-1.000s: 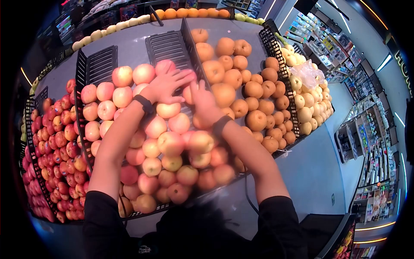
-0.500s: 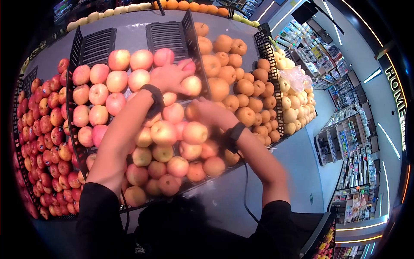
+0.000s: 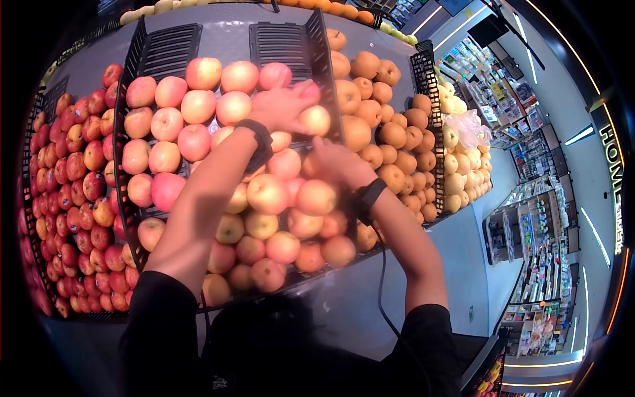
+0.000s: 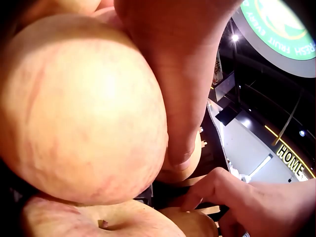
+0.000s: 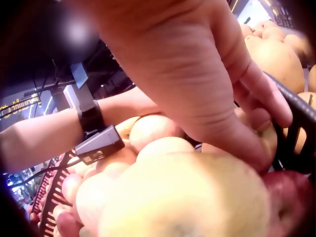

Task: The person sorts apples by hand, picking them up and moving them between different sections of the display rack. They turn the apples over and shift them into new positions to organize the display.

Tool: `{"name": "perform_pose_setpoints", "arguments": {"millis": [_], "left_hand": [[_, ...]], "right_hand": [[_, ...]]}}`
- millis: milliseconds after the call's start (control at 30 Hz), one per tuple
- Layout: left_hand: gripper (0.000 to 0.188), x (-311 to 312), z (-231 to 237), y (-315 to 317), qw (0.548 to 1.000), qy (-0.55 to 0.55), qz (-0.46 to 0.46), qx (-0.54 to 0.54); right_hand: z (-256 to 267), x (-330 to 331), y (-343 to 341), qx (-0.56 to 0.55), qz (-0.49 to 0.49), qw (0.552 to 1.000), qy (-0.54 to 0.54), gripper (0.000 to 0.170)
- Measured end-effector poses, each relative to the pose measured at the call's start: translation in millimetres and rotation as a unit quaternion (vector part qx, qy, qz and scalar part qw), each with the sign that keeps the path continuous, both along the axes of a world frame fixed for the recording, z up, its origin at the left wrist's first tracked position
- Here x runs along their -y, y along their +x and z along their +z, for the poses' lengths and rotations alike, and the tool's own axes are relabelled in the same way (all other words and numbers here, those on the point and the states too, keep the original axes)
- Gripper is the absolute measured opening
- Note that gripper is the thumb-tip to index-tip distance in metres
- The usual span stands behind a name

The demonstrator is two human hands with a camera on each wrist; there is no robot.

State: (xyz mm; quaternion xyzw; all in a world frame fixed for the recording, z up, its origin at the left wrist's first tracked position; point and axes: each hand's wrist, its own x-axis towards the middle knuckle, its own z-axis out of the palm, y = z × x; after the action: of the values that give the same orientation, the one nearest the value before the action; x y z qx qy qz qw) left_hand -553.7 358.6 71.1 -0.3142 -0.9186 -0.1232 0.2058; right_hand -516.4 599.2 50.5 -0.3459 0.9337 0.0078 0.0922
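Note:
In the head view my left hand [image 3: 281, 109] spreads over the apples by the black divider, its fingers on a pink apple [image 3: 307, 90] and its thumb side against a pale apple [image 3: 314, 120]. The left wrist view shows the straight thumb touching an apple [image 4: 193, 159]. Just below it, my right hand [image 3: 340, 164] curls round an apple [image 3: 309, 163] that it partly covers. From the right wrist, thumb and fingers of that hand [image 5: 197, 84] close on a yellowish apple [image 5: 269, 139] beside the black crate wall.
Brown pears [image 3: 357, 132] lie right of the divider [image 3: 322, 66], and pale fruit with a plastic bag [image 3: 467, 129] lies farther right. Redder apples [image 3: 79, 185] fill the left section. Black slatted racks [image 3: 281, 45] show behind the apples. A cable [image 3: 381, 284] hangs near the right forearm.
My right hand has drawn back from beside the left fingers to an apple nearer the front edge. The left hand stays at the same apples by the divider. The head view has shifted.

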Motion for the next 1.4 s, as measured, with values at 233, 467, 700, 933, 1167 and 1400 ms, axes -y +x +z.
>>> {"name": "perform_pose_setpoints", "arguments": {"millis": [233,467,700,933,1167,1400], "left_hand": [[0.066,-4,7,8,0.998,0.046,0.013,0.051],[0.066,-5,3,7,0.999,0.04,0.022,0.022],[0.077,-3,3,2,1.0,0.003,-0.012,-0.014],[0.076,2,-10,-5,0.995,-0.039,-0.067,-0.058],[0.075,-2,7,3,0.998,-0.018,-0.032,0.053],[0.112,2,12,5,0.987,-0.133,-0.074,0.055]], "right_hand": [[18,6,4,0.012,0.003,0.998,0.054,0.045],[25,7,7,-0.011,-0.014,0.999,0.039,0.046],[11,12,9,-0.102,-0.084,0.988,-0.074,0.079],[-1,8,-1,-0.093,-0.051,0.988,-0.112,0.078],[-1,14,-4,-0.079,-0.075,0.968,-0.225,0.075],[2,18,-19,-0.049,-0.104,0.967,-0.229,0.084]]}}
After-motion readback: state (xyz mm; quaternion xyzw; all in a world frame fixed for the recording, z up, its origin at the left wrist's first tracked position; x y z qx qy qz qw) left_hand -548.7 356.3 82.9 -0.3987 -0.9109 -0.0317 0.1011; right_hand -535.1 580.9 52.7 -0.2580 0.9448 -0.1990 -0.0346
